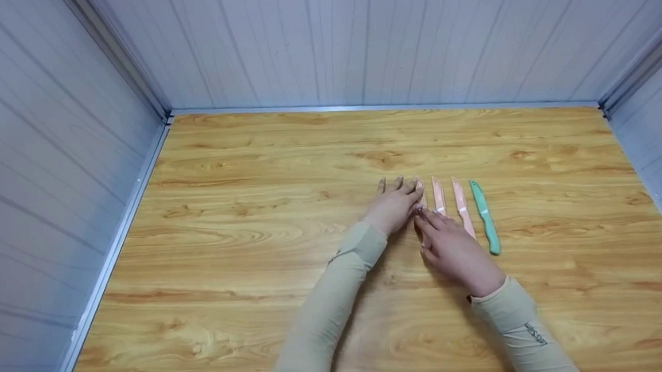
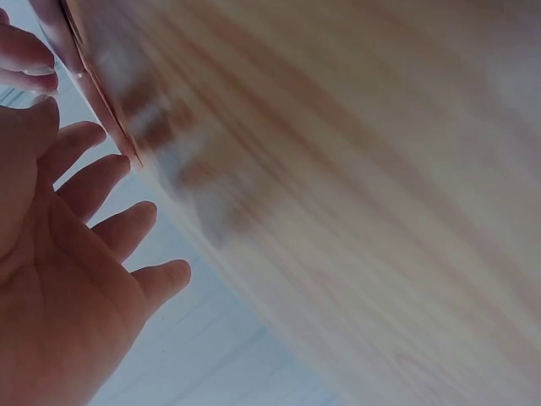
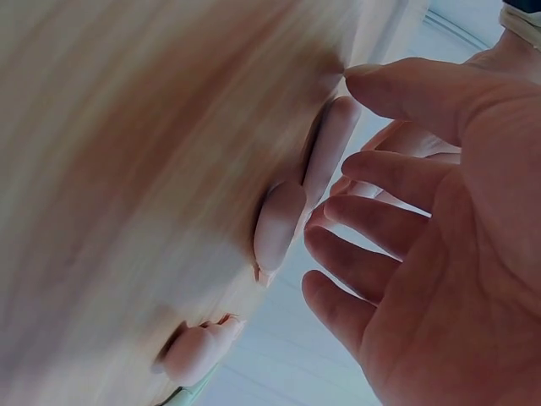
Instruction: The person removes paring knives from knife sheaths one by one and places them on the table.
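Observation:
Three pink knives and a green knife [image 1: 484,214], each with a white band, lie in a row. The leftmost pink knife [image 1: 420,185] is largely covered by my hands. My left hand [image 1: 392,206] lies at its blade end, fingers spread and nearly straight, fingertips right at its edge. My right hand [image 1: 454,248] reaches over its handle [image 3: 331,144], thumb near the handle's end. It also hides part of the middle pink knife [image 1: 437,190] and the lower end of the third pink knife [image 1: 459,194]. Fingertips of both hands come close together at the leftmost knife.
The knives lie on a wood-grain table [image 1: 224,227]. Pale panel walls stand along the back [image 1: 334,42], left [image 1: 48,169] and right [image 1: 660,120], with metal strips along the table's edges.

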The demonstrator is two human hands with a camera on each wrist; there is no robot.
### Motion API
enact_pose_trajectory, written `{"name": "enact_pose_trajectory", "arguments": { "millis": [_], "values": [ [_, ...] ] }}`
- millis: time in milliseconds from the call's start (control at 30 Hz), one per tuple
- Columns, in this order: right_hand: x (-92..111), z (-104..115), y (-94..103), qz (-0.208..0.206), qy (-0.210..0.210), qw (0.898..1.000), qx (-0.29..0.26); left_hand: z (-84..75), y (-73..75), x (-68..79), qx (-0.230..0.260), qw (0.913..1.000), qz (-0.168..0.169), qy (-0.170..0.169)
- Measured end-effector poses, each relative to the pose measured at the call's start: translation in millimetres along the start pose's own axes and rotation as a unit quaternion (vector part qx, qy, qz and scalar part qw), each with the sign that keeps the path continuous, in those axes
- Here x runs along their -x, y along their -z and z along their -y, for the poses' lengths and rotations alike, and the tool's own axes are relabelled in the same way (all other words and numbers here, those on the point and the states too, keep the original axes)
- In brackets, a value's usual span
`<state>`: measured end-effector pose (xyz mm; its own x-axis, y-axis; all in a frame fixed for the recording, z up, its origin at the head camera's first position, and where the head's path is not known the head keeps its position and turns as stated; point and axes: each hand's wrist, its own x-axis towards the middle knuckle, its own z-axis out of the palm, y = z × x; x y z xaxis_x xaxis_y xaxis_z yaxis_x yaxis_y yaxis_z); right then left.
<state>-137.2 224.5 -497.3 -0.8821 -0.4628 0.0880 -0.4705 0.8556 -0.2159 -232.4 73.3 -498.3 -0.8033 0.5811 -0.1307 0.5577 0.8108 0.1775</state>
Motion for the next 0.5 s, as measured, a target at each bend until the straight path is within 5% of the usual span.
{"name": "enact_pose_trajectory", "arguments": {
  "millis": [500],
  "values": [
    [-6.1, 0.0, -0.5, -0.002, 0.030, 0.999, 0.015, -1.5, -0.7, -0.3, 0.002, 1.0000, -0.003, 0.004]
  ]
}}
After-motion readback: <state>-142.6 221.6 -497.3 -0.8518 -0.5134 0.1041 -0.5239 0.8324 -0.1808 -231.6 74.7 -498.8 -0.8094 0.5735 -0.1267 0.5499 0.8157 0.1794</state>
